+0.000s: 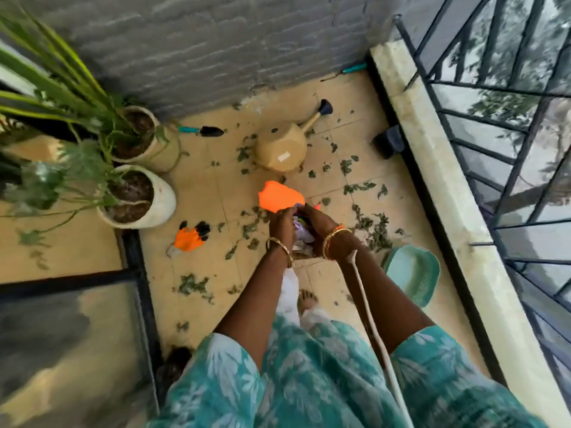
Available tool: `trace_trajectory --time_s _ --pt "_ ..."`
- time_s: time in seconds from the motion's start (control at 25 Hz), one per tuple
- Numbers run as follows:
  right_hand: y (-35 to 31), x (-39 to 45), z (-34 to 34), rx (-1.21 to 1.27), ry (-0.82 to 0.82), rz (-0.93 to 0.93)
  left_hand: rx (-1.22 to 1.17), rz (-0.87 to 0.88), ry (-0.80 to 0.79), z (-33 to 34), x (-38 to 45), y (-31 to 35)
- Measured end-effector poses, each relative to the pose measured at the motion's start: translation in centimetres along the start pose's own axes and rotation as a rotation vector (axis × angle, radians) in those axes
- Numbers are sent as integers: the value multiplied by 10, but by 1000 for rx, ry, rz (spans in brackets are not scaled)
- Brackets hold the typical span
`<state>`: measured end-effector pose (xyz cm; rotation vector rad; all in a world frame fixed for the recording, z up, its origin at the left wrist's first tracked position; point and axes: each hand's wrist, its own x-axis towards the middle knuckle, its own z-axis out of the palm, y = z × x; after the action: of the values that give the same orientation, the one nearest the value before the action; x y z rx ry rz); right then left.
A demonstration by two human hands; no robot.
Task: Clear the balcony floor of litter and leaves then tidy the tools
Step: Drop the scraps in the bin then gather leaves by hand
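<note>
My left hand (282, 225) and my right hand (321, 223) are closed together around a bundle of crumpled litter (301, 234), with a bright orange sheet (279, 196) sticking up out of it. A pale stick handle (367, 310) leans against my right wrist and runs down past my dress. Dry green leaves (374, 230) lie scattered over the beige tiles. An orange glove with black fingertips (190, 236) lies on the floor to the left. A tan watering can (284, 148) lies tipped over ahead. A teal dustpan (412, 273) rests by the ledge on the right.
Two white plant pots (139, 199) stand at the left. A teal-handled trowel (202, 130) lies near the grey wall; another teal-handled tool (349, 70) lies in the far corner. A small dark pot (389, 143) sits by the stone ledge (432, 168) under the black railing. My bare foot (307, 299) is below.
</note>
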<state>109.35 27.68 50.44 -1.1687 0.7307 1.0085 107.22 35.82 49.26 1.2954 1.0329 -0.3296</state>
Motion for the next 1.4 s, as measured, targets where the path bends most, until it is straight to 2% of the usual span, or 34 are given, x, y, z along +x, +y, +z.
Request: trace_trajectory --time_s 0.16,0.28,0.32,0.36,0.4,0.44,0.48,0.52,0.56,0.64,0.72,0.8,0.88,1.04,1.12,1.4 --pt "48 -66 7 -135 -40 39 -202 -51 -89 -41 -44 -59" --pt "75 -97 26 -232 -66 115 -336 -196 -48 -76 -97 -72" --pt "101 -75 22 -275 -86 50 -363 -198 -36 -87 -143 -56" --pt "125 -19 -4 -362 -33 26 -371 -197 -17 -95 -158 -64" --pt "148 30 -21 -541 38 9 -373 -200 15 -103 -177 -70" --pt "175 58 -20 -655 39 21 -395 -174 33 -116 -195 -84" --pt "196 57 -13 -659 -67 52 -402 -159 95 -131 -210 -105" --pt "208 26 8 -702 -144 35 -444 -190 168 -149 -219 -131" --pt "224 -25 34 -660 -276 141 -513 -193 243 -168 -226 -156" --pt "249 -141 89 -795 -290 276 -621 -224 413 -208 -260 -206" --pt "314 -162 111 -880 -377 310 -764 -248 557 -232 -304 -263" --pt "377 -189 121 -1065 -438 300 -768 -246 683 -249 -353 -322" --pt "446 -219 123 -1215 -494 344 -873 -237 799 -262 -400 -384" --pt "572 -279 101 -1361 -655 511 -1129 -264 902 -267 -489 -499" --pt "625 -308 87 -1485 -707 511 -1278 -281 986 -260 -530 -543" --pt "769 -360 52 -1810 -783 622 -1739 -250 1108 -246 -614 -650"
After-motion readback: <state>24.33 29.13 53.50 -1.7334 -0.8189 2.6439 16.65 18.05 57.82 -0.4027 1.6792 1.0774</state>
